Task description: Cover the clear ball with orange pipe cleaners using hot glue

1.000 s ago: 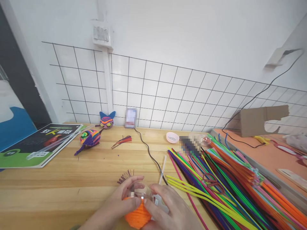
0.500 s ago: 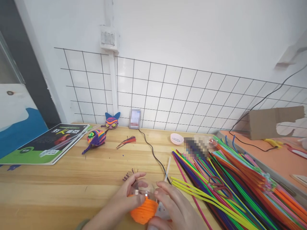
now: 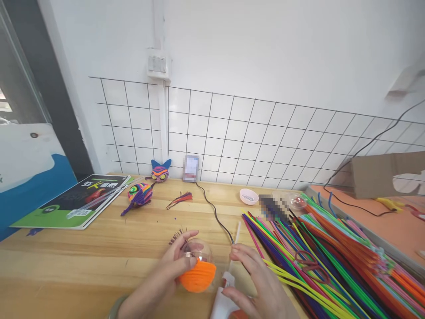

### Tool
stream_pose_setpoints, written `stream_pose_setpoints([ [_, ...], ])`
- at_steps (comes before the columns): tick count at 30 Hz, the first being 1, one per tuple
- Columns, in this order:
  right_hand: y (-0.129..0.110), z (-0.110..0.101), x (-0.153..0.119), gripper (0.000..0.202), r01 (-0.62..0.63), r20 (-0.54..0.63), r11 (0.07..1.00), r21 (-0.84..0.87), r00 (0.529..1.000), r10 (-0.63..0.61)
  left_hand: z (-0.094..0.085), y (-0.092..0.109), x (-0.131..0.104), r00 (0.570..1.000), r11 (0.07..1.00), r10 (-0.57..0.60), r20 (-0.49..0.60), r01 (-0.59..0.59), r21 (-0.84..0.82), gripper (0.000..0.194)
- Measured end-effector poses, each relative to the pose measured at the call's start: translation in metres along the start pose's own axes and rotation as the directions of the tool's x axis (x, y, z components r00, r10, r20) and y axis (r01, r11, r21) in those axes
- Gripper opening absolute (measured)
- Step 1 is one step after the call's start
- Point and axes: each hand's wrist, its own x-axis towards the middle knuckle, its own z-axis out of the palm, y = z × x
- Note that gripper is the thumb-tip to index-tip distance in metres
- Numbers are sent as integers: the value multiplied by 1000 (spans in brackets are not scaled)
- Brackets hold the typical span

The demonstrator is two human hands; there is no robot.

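Near the front of the table, my left hand [image 3: 175, 261] holds a clear plastic ball [image 3: 201, 249] between thumb and fingers. Orange pipe cleaner [image 3: 198, 277] is wound around the ball's lower part, while the top stays see-through. My right hand [image 3: 262, 281] is apart from the ball, thumb and fingers spread around the upper side of a white glue gun [image 3: 223, 302]. A glue stick [image 3: 235, 246] pokes out of the gun towards the back. Whether the fingers touch the gun, I cannot tell.
Many coloured pipe cleaners [image 3: 332, 248] cover the right side, with red-handled scissors [image 3: 312, 266] on them. A pink bowl [image 3: 249, 196] stands behind. Two wrapped figures [image 3: 139, 195] and a booklet [image 3: 83, 197] are at the left. A black cable [image 3: 217, 215] crosses the table.
My right hand has let go of the ball and moved right, opening above the glue gun. The ball stays in my left hand. The view has shifted slightly.
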Motion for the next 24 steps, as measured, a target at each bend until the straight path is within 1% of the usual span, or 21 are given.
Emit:
stream_pose_setpoints([
  [6,5,3,-3,37,-30,58,998,55,998,27,-8,-3,7,1000,999,29,-11,-29,-30,59],
  [10,11,7,-8,35,-77,107,992,103,992,66,-12,-5,9,998,997,66,-13,-67,-42,51],
  [13,13,9,-11,36,-92,131,991,100,988,79,-12,-5,9,997,996,75,-21,-76,-55,47],
  [16,14,9,-11,36,-108,149,990,89,984,94,-13,-7,12,997,996,69,-45,-72,-55,48],
  [20,13,8,-6,33,-129,124,988,88,985,118,-16,-12,15,995,994,89,-45,-91,-56,50],
  [24,12,6,-1,31,-131,116,986,100,986,119,-21,-16,19,997,997,67,-47,-69,-33,55],
])
